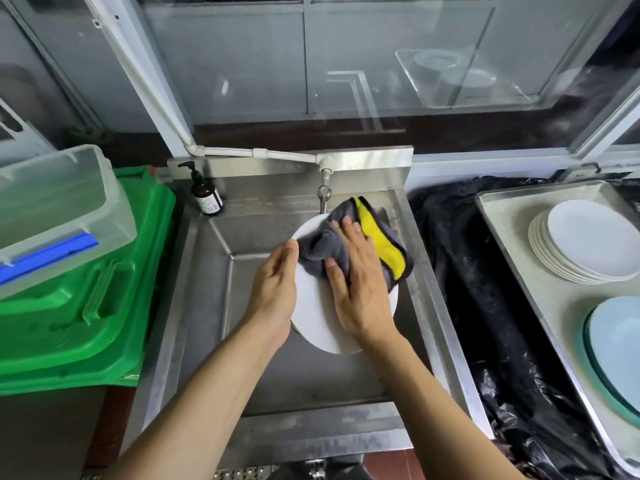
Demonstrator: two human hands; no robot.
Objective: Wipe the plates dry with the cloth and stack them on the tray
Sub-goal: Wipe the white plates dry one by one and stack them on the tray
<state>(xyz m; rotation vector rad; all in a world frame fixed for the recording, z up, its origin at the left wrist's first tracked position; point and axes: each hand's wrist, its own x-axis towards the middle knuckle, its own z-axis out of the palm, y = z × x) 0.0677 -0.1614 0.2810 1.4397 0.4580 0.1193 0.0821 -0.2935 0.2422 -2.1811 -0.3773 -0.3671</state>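
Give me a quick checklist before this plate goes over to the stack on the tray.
1. Left hand has a grip on the white plate at its rim: ok.
2. Right hand presses the grey and yellow cloth on the plate: ok.
3. Plate fully dry: cannot tell.
4. Plate held over the sink, so drips land there: ok.
5. White stack on the tray sits tidy enough for another plate: ok.
6. Underside of plate wiped: cannot tell.
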